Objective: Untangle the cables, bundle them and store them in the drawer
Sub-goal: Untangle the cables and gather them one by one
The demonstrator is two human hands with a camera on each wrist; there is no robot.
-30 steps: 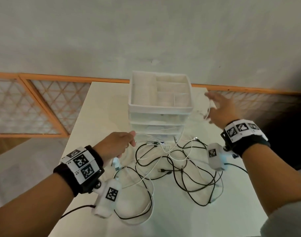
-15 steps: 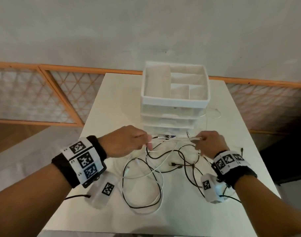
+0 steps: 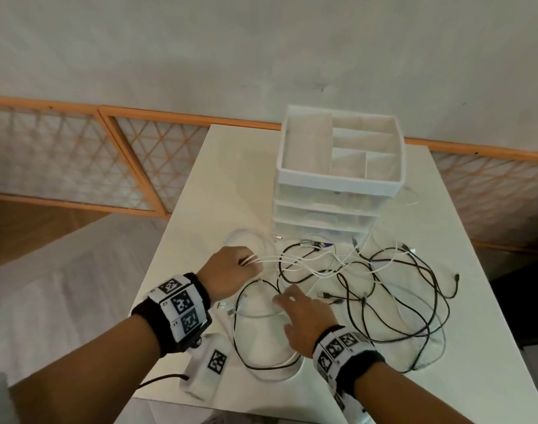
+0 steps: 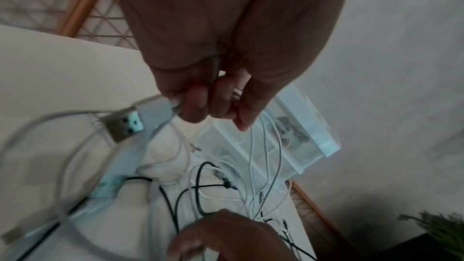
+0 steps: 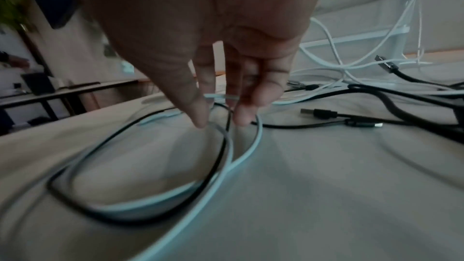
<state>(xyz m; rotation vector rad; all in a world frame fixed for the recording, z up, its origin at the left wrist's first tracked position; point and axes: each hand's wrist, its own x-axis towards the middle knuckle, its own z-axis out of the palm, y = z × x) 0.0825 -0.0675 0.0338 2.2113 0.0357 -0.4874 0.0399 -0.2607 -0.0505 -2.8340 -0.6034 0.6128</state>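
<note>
A tangle of black cables [image 3: 393, 298] and white cables [image 3: 322, 264] lies on the white table [image 3: 218, 185] in front of a white drawer unit [image 3: 338, 191]. My left hand [image 3: 231, 270] grips several strands of white cable [image 4: 263, 146] in a fist; a USB plug [image 4: 125, 124] dangles beside it. My right hand [image 3: 301, 316] reaches down with straight fingers [image 5: 200, 114] onto a loop of white cable [image 5: 241, 158] and black cable [image 5: 216, 162] on the table, touching it without a clear pinch.
The drawer unit has an open divided tray [image 3: 341, 148] on top and shut translucent drawers [image 3: 322, 209] below. A wooden lattice rail [image 3: 108, 154] runs behind the table. The table's near edge [image 3: 231, 402] is close to my wrists.
My left hand has pulled the white strands leftward and drawn them out. My right hand let go of the cable it held near the drawers and moved down and left onto the near loop.
</note>
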